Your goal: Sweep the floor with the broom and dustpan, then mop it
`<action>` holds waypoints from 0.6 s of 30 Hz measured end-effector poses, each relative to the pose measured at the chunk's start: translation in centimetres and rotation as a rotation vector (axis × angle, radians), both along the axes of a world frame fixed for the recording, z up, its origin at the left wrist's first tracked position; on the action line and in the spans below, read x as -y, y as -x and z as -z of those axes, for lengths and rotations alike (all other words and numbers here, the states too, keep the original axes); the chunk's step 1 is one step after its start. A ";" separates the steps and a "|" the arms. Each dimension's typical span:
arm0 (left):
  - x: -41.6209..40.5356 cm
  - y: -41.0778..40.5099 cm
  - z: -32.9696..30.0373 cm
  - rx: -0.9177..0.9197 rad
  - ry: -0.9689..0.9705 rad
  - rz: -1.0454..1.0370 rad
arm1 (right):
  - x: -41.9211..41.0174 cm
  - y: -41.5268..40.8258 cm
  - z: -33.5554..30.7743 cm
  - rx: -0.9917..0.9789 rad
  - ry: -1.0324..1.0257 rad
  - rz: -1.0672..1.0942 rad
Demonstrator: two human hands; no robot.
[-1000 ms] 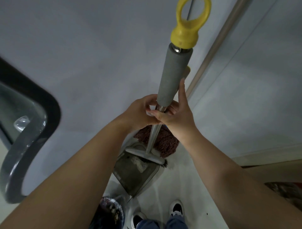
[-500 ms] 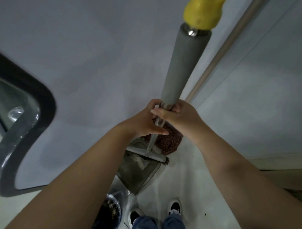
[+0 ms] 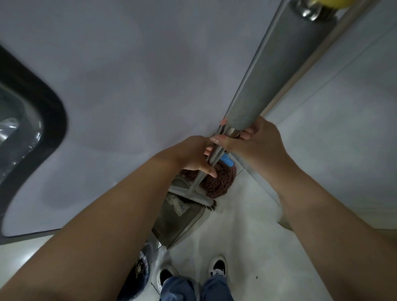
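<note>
A long metal pole with a grey foam sleeve (image 3: 277, 71) and a yellow end cap (image 3: 328, 2) rises towards the camera. My right hand (image 3: 255, 141) grips the pole just under the sleeve. Slightly lower, my left hand (image 3: 193, 156) holds the same shaft with its fingers curled round it. The pole runs down to a grey broom head (image 3: 191, 196) resting over a grey dustpan (image 3: 174, 221) that stands on the floor with dust in it. A brown string mop head (image 3: 219, 182) with a blue clip (image 3: 227, 160) lies behind them against the wall.
A grey wall fills the upper view, with a metal strip (image 3: 352, 28) running down its corner. A black-framed glass panel (image 3: 28, 120) stands at the left. A dark bin with a liner (image 3: 139, 270) sits beside my shoes (image 3: 218, 266) on the pale tiled floor (image 3: 242, 247).
The pole's top has come closer to the camera and swung up to the right; the yellow cap is nearly out of frame. Both hands kept their hold and shifted right.
</note>
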State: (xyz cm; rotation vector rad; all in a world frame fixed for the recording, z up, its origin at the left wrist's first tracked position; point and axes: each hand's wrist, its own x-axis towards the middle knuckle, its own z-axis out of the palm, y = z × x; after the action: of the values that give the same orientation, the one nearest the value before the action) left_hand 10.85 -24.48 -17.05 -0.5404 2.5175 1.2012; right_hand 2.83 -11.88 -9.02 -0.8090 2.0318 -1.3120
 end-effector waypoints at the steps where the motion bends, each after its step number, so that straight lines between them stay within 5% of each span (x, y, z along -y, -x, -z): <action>1: 0.0 0.0 -0.1 -0.002 -0.002 -0.007 | 0.1 0.0 0.1 0.004 0.002 0.007; 12: -2.1 -3.7 -2.4 0.000 -0.175 -0.227 | -0.1 -1.7 -0.4 0.058 -0.052 0.053; 18: -1.7 -9.9 -6.0 -0.078 0.051 -0.360 | -0.9 -3.3 -2.5 -0.024 -0.327 -0.119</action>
State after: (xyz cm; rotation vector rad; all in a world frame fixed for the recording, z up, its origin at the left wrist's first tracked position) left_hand 20.77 -22.81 -11.04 -1.0119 2.5956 1.3004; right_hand 6.13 -11.02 -6.55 -0.7810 2.1079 -0.8778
